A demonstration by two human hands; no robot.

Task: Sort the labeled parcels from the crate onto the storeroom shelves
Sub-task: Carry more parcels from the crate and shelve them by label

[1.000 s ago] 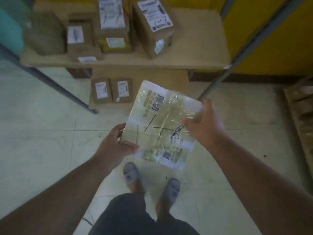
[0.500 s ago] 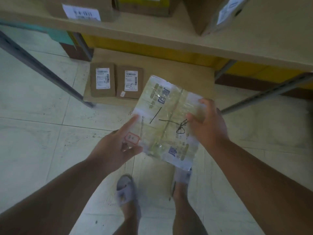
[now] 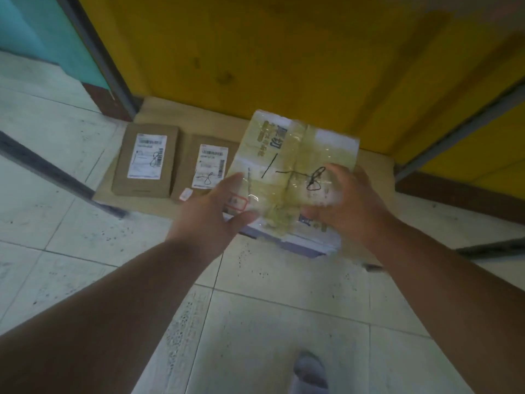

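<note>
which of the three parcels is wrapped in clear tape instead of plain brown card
The taped parcel held in both hands, with black pen marks on top. The two brown boxes lying on the low shelf board are plain card with white labels.

My parcel (image 3: 292, 177) is glossy, crinkled clear tape over paper; the boxes (image 3: 145, 160) are matt brown cardboard with white paper labels.
</note>
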